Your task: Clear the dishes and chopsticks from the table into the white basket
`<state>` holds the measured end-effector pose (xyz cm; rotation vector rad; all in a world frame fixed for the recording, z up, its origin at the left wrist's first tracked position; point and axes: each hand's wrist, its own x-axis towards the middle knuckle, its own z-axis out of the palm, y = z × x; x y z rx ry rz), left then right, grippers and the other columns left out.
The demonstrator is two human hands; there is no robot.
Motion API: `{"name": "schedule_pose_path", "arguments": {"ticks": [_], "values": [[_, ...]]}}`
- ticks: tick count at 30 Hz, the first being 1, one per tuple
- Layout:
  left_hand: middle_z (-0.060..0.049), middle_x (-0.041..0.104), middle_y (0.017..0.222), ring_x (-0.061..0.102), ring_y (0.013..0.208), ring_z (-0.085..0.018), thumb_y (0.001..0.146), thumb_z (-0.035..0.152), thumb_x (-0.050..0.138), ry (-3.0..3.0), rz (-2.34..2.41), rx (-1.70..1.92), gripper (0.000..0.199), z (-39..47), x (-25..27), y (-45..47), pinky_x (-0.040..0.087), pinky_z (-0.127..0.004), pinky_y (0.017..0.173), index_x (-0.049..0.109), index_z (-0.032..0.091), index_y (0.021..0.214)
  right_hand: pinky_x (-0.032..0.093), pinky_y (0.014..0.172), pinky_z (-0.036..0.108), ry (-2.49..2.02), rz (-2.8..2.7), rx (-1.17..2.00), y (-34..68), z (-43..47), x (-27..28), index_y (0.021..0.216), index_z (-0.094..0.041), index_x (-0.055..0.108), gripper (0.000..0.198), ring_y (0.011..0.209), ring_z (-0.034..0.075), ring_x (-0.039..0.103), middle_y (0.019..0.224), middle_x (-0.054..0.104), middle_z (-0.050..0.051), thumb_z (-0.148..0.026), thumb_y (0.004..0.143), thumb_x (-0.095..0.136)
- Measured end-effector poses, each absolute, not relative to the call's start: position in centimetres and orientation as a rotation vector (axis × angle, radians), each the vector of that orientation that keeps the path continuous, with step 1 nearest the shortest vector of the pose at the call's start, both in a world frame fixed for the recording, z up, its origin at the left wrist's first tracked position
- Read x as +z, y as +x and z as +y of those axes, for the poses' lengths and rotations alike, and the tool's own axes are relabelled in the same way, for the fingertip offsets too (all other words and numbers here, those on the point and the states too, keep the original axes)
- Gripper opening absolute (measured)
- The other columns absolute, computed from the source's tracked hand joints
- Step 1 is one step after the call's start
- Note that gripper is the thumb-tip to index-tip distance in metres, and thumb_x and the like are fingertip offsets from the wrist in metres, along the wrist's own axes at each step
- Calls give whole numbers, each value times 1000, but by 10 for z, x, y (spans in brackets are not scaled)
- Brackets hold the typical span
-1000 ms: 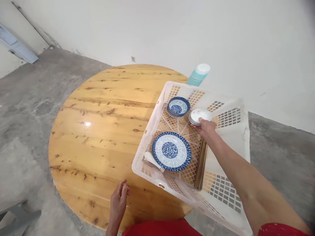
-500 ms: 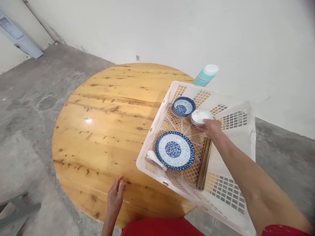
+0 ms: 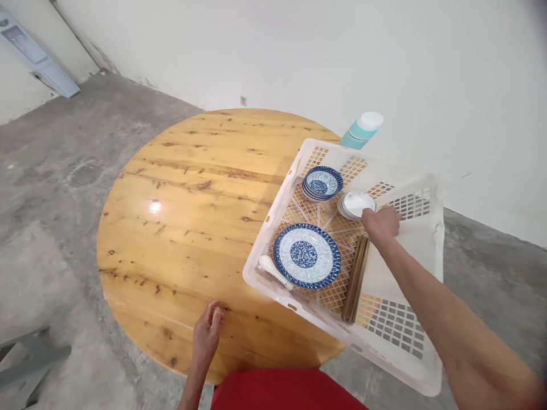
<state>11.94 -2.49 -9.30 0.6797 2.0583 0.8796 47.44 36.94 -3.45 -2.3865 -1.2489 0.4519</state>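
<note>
At the far right side of the white plastic basket (image 3: 267, 228), my right hand (image 3: 382, 223) has its thumb at the rim of the top small white dish (image 3: 359, 202) in a little stack. Its other fingers are curled and partly hidden. My left hand (image 3: 208, 327) hovers over or rests on the near part of the table, fingers loosely curled in, holding nothing. Beside the white stack are several nested blue-and-white bowls (image 3: 322, 183). Nearer to me in the basket lie a blue-and-white plate (image 3: 306, 255), a white spoon (image 3: 274, 271) and a bundle of wooden chopsticks (image 3: 355, 280).
The basket sits on the right part of a round wooden table (image 3: 183, 228), overhanging its edge. Behind it stands a turquoise bottle-like container with a white top (image 3: 362, 130). A grey stool (image 3: 36, 361) is on the floor at lower left. A white wall rises beyond.
My right hand has shifted slightly rightward on the small white dishes, and the top dish sits a little differently. My left hand's fingers have curled in more. The camera view has shifted slightly.
</note>
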Motion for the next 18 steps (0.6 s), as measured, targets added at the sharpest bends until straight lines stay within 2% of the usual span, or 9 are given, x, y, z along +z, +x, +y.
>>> {"name": "schedule_pose_path", "arguments": {"ticks": [3, 7, 10, 13, 18], "values": [[-5, 69, 74, 68, 69, -22, 85, 62, 47, 670, 2075, 886, 54, -28, -92, 118, 56, -35, 70, 65, 16, 107, 34, 110, 50, -2365, -1548, 250, 471, 371, -27, 141, -11, 45, 61, 135, 37, 39, 143, 40, 25, -35, 86, 57], [-4, 69, 75, 68, 68, -22, 86, 62, 47, 664, 2084, 886, 52, -36, -93, 119, 56, -35, 68, 65, 17, 106, 27, 114, 48, -2302, -2043, 186, 469, 381, -27, 148, -16, 42, 69, 138, 35, 32, 150, 37, 21, -53, 92, 54], [-4, 69, 75, 68, 67, -21, 87, 61, 47, 641, 2090, 897, 51, -43, -96, 121, 56, -34, 67, 64, 17, 106, 28, 112, 53, -2297, -2195, 243, 468, 389, -32, 153, -22, 36, 79, 141, 38, 26, 156, 30, 19, -63, 89, 57], [-4, 69, 74, 67, 66, -20, 86, 63, 48, 604, 2098, 909, 53, -49, -99, 124, 55, -33, 66, 65, 17, 106, 30, 109, 57, -2290, -2264, 268, 469, 394, -36, 155, -24, 32, 82, 143, 41, 23, 159, 25, 19, -65, 89, 57], [-5, 68, 74, 67, 67, -20, 85, 65, 49, 562, 2100, 928, 56, -49, -101, 125, 55, -33, 66, 64, 16, 107, 38, 102, 57, -2232, -2360, 283, 476, 402, -41, 157, -25, 30, 79, 138, 43, 30, 157, 29, 19, -61, 91, 54]]}}
